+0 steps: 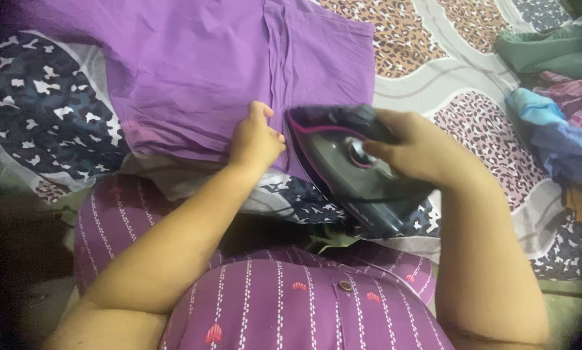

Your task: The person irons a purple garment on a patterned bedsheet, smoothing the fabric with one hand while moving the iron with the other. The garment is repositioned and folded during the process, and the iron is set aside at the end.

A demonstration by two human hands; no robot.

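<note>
Gripping a dark iron (pixel 352 165) by its handle, right hand (pixel 414 146) fingers wrapped around it; left hand (pixel 255 139) fingers seemingly curled, pressing purple cloth (pixel 193 71) on the patterned bedsheet (pixel 459 65).

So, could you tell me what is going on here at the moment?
A person is ironing a purple garment spread over a patterned bedsheet. The right hand grips the handle of a dark iron with pink trim, which sits at the near edge of the cloth. The left hand rests flat on the fabric just beside the iron, holding it down. A pile of other clothes lies off to the right on the bed.
</note>
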